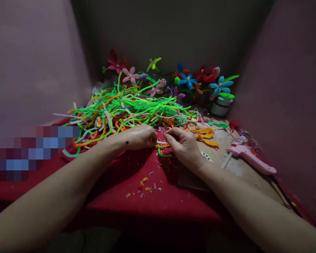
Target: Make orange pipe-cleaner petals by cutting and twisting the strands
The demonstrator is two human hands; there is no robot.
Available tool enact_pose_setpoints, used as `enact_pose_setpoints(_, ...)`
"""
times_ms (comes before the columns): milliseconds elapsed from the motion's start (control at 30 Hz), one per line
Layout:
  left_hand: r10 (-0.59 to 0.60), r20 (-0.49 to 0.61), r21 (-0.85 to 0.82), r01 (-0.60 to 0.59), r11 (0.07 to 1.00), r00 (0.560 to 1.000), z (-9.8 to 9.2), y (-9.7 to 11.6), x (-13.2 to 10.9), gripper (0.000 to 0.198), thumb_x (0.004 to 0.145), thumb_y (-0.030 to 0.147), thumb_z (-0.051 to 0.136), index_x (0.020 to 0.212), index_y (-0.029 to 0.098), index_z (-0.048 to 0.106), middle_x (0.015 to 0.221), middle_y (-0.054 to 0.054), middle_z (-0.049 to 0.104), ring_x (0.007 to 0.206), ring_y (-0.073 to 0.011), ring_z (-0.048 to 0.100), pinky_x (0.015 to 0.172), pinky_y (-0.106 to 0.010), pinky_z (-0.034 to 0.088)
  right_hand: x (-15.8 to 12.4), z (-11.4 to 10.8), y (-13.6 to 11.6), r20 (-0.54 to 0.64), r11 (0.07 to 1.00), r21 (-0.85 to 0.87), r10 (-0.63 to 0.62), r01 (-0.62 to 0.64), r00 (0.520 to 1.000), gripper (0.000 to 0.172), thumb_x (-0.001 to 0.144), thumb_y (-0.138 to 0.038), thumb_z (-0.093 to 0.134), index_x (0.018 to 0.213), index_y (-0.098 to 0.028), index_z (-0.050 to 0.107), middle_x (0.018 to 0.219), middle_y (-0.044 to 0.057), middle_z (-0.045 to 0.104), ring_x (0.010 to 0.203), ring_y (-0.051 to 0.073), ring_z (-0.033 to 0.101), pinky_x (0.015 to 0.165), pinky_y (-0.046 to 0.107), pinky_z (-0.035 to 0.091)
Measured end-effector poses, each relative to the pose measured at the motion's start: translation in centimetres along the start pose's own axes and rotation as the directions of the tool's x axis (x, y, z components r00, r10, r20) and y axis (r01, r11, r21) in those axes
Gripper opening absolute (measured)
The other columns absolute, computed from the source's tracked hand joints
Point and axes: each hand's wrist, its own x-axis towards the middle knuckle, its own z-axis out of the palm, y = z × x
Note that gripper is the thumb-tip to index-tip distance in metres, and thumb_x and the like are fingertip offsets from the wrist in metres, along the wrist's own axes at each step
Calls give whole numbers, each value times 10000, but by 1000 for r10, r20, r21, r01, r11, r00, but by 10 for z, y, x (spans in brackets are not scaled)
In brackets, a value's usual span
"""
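Curling — contents unclear — two hands point(183, 142) front one pipe-cleaner heap point(147, 105), left of one glue gun point(252, 160).

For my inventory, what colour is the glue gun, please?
The glue gun is pink, in the head view.

"Where was there room to pass?"
"Low over the red cloth point(113, 203), between left forearm point(68, 184) and right forearm point(242, 198), above small scraps point(147, 189)."
"Straight ahead?"
"Heaped fuzzy stems point(147, 105) blocked it, flowers point(188, 81) standing behind; rightward, the pink glue gun point(255, 161) obstructed the cardboard point(239, 184)."
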Motion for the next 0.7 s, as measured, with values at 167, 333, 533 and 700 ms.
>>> enact_pose_setpoints(167, 98, 14, -273, -91, 958, 995, -14, -2, -5, 169, 742, 226, 496, 761, 149, 645, 642, 24, 565, 609, -96, 484, 584, -190, 351, 2, -5, -3, -70, 987, -136, -101, 91, 992, 116, 810, -226, 556, 805, -149, 642, 781, 54, 661, 753, 162, 579, 720, 294, 445)
enact_pose_setpoints(333, 92, -192, -329, -152, 932, 977, -19, -3, -8, 177, 765, 281, 526, 796, 145, 635, 702, 11, 580, 673, -106, 502, 628, -201, 373, -1, -1, -1, 46, 928, -253, -270, 273, 962, 129, 847, -215, 534, 889, -162, 644, 821, 65, 669, 766, 159, 602, 706, 276, 451)
enact_pose_setpoints(533, 60, -215, -446, -152, 882, 975, -18, 5, -10, 226, 793, 338, 534, 867, 147, 628, 693, 17, 543, 607, -91, 470, 570, -205, 364, 2, -9, -5, -69, 800, -543, -345, 255, 936, 152, 855, -197, 501, 799, -153, 635, 746, 59, 650, 707, 152, 596, 647, 245, 412)
enact_pose_setpoints(700, 25, -119, -513, -83, 854, 993, -12, -6, -6, 209, 792, 348, 532, 780, 147, 586, 561, 53, 445, 497, -70, 411, 472, -189, 302, 11, -25, -12, -52, 546, -803, -460, 236, 887, 199, 857, -201, 490, 712, -170, 623, 683, 33, 626, 654, 142, 553, 585, 253, 325)
